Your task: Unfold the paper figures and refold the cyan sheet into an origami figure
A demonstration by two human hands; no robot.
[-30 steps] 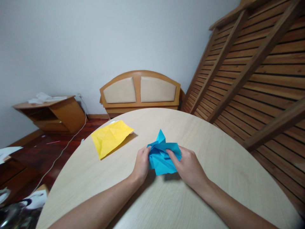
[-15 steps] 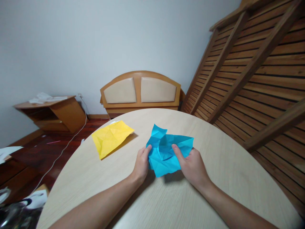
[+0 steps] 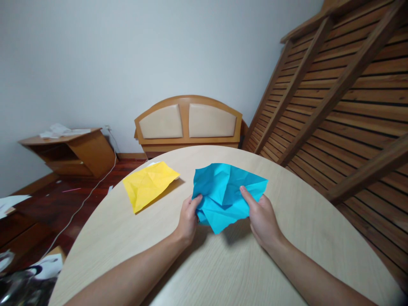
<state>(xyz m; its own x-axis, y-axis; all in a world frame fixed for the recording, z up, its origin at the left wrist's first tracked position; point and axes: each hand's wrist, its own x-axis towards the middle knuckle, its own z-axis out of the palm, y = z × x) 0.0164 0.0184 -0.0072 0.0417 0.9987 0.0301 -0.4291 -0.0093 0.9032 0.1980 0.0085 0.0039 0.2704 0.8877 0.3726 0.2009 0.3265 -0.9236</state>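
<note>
Between my two hands a creased sheet of blue paper (image 3: 223, 191) is held a little above the table, its shadow falling below it. My left hand (image 3: 188, 214) pinches the paper's left edge, thumb on top and fingers hidden underneath. At the right edge my right hand (image 3: 263, 216) grips it too, thumb lying on the upper face. A fold stands up near the sheet's middle, and one corner points down toward me. Off to the left lies a wrinkled sheet of yellow paper (image 3: 149, 185), touched by neither hand.
The round, pale wooden table (image 3: 302, 238) lies under my arms. A bit of white shows behind the yellow sheet. Beyond stand a padded headboard (image 3: 188, 121) and a low wooden cabinet (image 3: 79, 153) with papers on top. A slatted wooden frame (image 3: 334, 97) leans at the right.
The blue paper has been spread wider and flatter between my hands. My right hand has shifted slightly to the right; my left hand has hardly moved. The yellow paper stays put.
</note>
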